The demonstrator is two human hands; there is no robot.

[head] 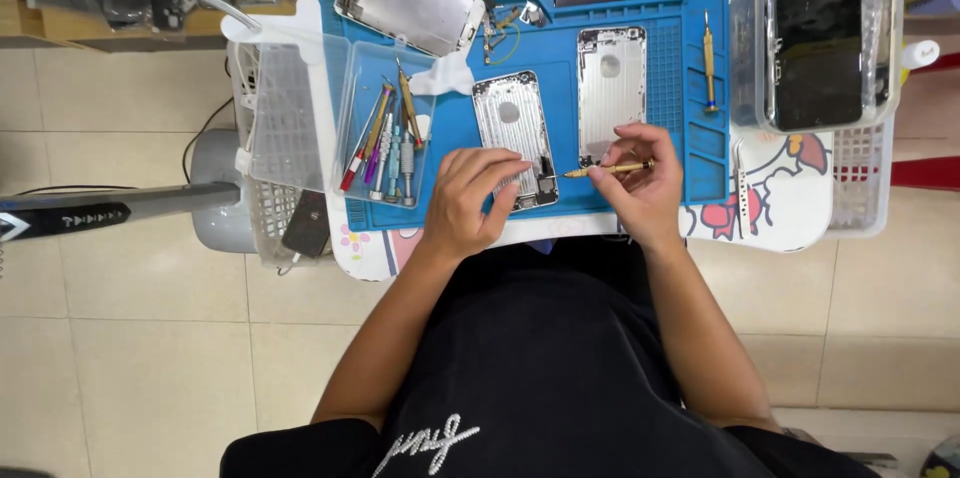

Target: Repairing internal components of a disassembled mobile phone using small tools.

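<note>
– What are my hands doing?
– My left hand (468,200) presses flat, fingers spread, on a silver phone housing (515,136) near the blue mat's (460,128) front edge; my right hand (640,178) pinches a gold screwdriver (607,171).
– Surroundings?
– White tabletop (790,208), beige tiled floor (130,318).

left hand (468,200) hides the phone housing's (512,128) lower end.

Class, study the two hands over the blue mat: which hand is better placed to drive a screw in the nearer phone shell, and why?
Probably the right hand: it already grips the gold screwdriver, tip pointing toward the nearer phone shell. The left hand rests on that shell, pinning it to the blue mat.
</note>
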